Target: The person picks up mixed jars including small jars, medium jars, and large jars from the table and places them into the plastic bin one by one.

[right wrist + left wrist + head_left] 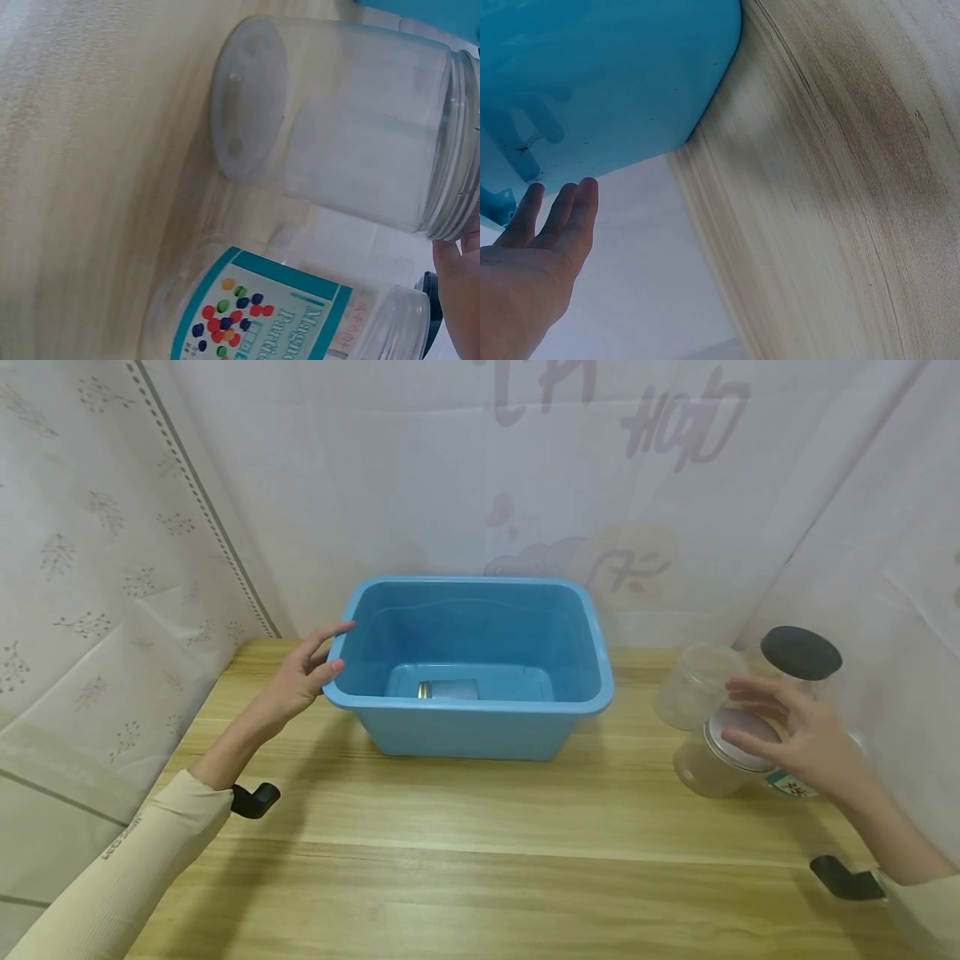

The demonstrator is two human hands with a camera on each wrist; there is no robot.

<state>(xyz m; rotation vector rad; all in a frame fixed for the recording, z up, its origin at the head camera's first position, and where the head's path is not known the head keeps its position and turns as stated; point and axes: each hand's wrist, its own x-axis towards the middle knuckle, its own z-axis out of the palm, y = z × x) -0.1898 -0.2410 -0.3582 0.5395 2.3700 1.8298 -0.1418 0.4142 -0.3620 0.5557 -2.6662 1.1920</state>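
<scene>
At the left end of a blue plastic tub (465,731), my left hand (296,681) touches the rim with thumb and forefinger over it. In the left wrist view, the other fingers (577,217) look straight beside the tub's outer wall. A small jar with a gold lid (450,689) lies on its side inside the tub. My right hand (802,739), slightly blurred, is at a clear jar with a silver lid (708,768); its fingers spread over the lid without curling round it. That jar stands upright on the table.
A frosted jar (686,693) stands behind the silver-lidded one. Near it are a jar with a black lid (801,652) and a clear jar with a teal label (262,307). The wooden table (465,852) meets hanging white cloth (420,485) at the back.
</scene>
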